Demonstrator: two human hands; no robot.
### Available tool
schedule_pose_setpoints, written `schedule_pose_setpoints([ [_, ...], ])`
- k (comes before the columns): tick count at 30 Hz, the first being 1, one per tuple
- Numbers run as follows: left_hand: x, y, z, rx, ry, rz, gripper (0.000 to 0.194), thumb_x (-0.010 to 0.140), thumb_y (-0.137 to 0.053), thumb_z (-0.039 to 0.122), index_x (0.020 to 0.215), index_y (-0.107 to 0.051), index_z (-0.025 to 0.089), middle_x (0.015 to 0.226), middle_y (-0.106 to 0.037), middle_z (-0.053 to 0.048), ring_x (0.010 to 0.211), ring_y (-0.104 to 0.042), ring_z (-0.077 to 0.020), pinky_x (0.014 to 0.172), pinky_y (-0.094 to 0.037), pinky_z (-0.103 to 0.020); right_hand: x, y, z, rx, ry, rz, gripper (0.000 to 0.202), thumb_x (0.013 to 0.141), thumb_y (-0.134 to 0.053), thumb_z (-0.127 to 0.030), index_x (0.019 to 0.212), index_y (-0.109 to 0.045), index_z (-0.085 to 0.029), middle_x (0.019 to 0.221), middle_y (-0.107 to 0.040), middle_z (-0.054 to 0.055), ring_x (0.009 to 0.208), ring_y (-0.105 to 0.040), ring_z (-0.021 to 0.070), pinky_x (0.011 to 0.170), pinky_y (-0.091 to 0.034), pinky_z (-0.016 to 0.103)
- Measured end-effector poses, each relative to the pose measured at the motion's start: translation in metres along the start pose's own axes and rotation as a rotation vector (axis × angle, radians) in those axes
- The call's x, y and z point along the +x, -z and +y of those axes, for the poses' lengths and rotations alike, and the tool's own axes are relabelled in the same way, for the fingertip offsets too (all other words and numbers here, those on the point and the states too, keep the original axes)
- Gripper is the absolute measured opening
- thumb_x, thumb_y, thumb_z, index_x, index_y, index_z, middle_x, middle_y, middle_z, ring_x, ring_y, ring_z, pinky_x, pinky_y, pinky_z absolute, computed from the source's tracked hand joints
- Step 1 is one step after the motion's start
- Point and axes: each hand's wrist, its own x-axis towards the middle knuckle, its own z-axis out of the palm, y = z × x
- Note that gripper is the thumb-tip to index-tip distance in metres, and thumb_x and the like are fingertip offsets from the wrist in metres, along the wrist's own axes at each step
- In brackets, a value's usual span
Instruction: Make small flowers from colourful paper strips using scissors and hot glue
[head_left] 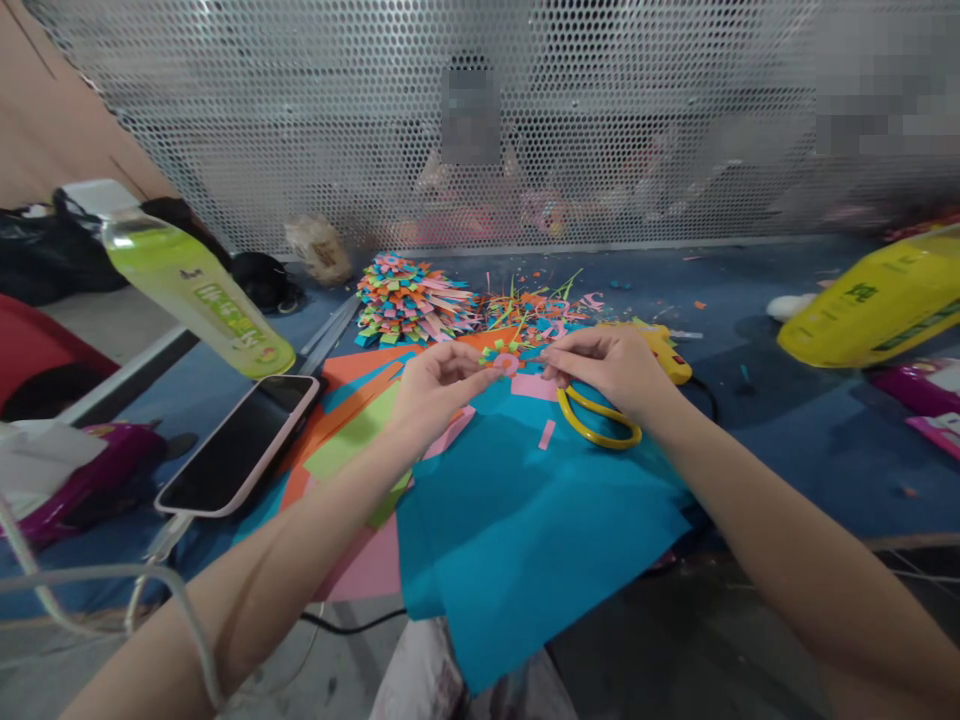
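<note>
My left hand (442, 385) pinches a small curled pink paper piece (508, 367) between thumb and index finger. Facing it, my right hand (611, 365) has thumb and fingertips pressed together at what looks like the end of a thin strip, too small to name. Yellow scissor handles (604, 438) lie below my right hand; the blades are hidden. Beneath both hands spread blue paper sheets (540, 530), with a pink paper strip (534, 387) and a smaller pink scrap (547, 434) on top. Orange and green sheets (356, 435) stick out at the left.
Behind my hands sit a pile of folded multicoloured paper pieces (412, 300) and loose scraps (536, 310). A yellow glue gun (667, 355) lies behind my right hand. Left stand a drink bottle (199, 285) and a phone (244, 445); right, another bottle (877, 300). A perforated metal panel (315, 130) closes the back.
</note>
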Motion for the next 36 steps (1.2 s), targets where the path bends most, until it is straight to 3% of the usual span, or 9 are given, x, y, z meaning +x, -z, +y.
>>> schedule_pose_setpoints([
  [9,0.003,0.003,0.0,-0.023,0.007,0.066,0.036,0.056,-0.081,0.037,0.069,-0.055,0.016,0.057,-0.061,0.002,0.05,-0.053,-0.0075,0.045,-0.039,-0.018,0.006,0.016,0.006,0.077,0.004,0.112,0.014,0.072,-0.068,-0.033,0.069,-0.068,-0.019,0.065,-0.066,0.002,0.053,-0.057,0.01,0.055,-0.05,0.025],
  [13,0.008,0.006,-0.005,-0.053,-0.004,0.134,0.035,0.056,-0.081,0.036,0.072,-0.059,0.015,0.062,-0.062,0.001,0.055,-0.055,-0.0074,0.05,-0.041,-0.018,0.008,0.022,0.004,-0.045,0.041,0.161,0.014,0.073,-0.068,-0.031,0.067,-0.068,-0.018,0.063,-0.066,0.002,0.053,-0.057,0.0097,0.056,-0.051,0.024],
  [16,0.01,0.007,-0.008,-0.094,-0.011,0.157,0.033,0.058,-0.08,0.036,0.074,-0.059,0.015,0.064,-0.063,0.001,0.057,-0.057,-0.0076,0.053,-0.043,-0.019,0.007,0.016,0.005,-0.088,-0.019,0.068,0.012,0.071,-0.071,-0.029,0.072,-0.071,-0.018,0.065,-0.069,0.003,0.056,-0.062,0.011,0.059,-0.053,0.025],
  [21,0.007,0.005,-0.007,-0.135,-0.019,0.096,0.035,0.057,-0.08,0.039,0.072,-0.058,0.016,0.06,-0.061,0.004,0.051,-0.055,-0.0069,0.054,-0.046,-0.021,0.002,-0.009,0.011,0.11,-0.13,-0.203,0.031,0.067,-0.075,-0.034,0.094,-0.072,-0.018,0.078,-0.073,0.005,0.068,-0.068,0.0143,0.067,-0.056,0.028],
  [27,0.003,0.001,-0.007,-0.125,0.008,-0.012,0.037,0.056,-0.081,0.038,0.074,-0.057,0.016,0.066,-0.065,0.001,0.054,-0.058,-0.0085,0.053,-0.047,-0.022,-0.001,-0.016,0.011,0.164,-0.11,-0.162,0.026,0.064,-0.076,-0.038,0.075,-0.072,-0.015,0.069,-0.071,0.005,0.061,-0.066,0.0133,0.066,-0.056,0.028],
  [32,0.003,0.0,-0.007,-0.146,-0.01,0.027,0.039,0.059,-0.08,0.035,0.085,-0.057,0.018,0.065,-0.065,0.002,0.056,-0.06,-0.0097,0.056,-0.05,-0.023,0.0,-0.012,0.01,0.062,-0.114,-0.213,0.021,0.068,-0.073,-0.035,0.075,-0.071,-0.015,0.065,-0.07,0.004,0.055,-0.064,0.0121,0.058,-0.054,0.025],
  [36,0.002,0.0,-0.006,-0.145,0.025,-0.005,0.033,0.062,-0.078,0.034,0.084,-0.059,0.017,0.069,-0.067,0.0,0.067,-0.064,-0.0132,0.054,-0.05,-0.022,0.004,-0.006,0.011,-0.006,-0.086,-0.105,0.02,0.074,-0.069,-0.036,0.071,-0.07,-0.017,0.063,-0.068,0.004,0.058,-0.064,0.0124,0.059,-0.054,0.025],
])
